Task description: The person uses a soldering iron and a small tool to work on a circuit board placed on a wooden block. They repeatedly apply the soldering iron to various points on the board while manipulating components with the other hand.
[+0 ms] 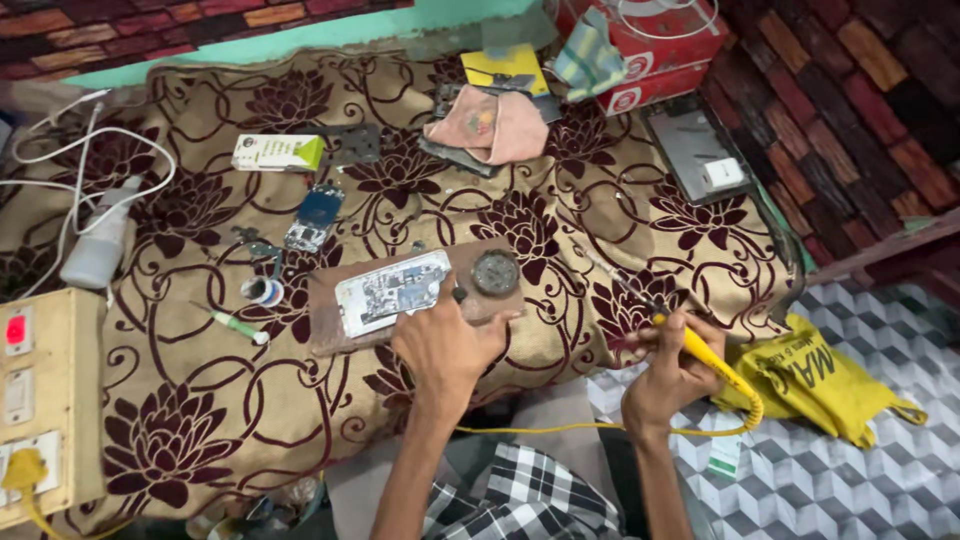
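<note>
Here, near to far:
Right hand (668, 372): my fingers pinch the yellow soldering iron (700, 352), tip pointing far-left.
Left hand (447, 345): fingers pressed on the wooden board (330, 318).
Opened phone (391, 291): lies on that board, just beyond my left hand.
Bench (200, 400): floral cloth, pink rag (495, 125) far off.

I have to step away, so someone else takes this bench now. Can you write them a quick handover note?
Left hand: rests on the wooden board, steadying the opened phone.
Right hand: grip closed on the yellow soldering iron, tip off to the right of the board, not touching the phone.
Round tin sits on the board's right end.
Done: phone is open, innards exposed.
Left: no soldering contact yet.
</note>
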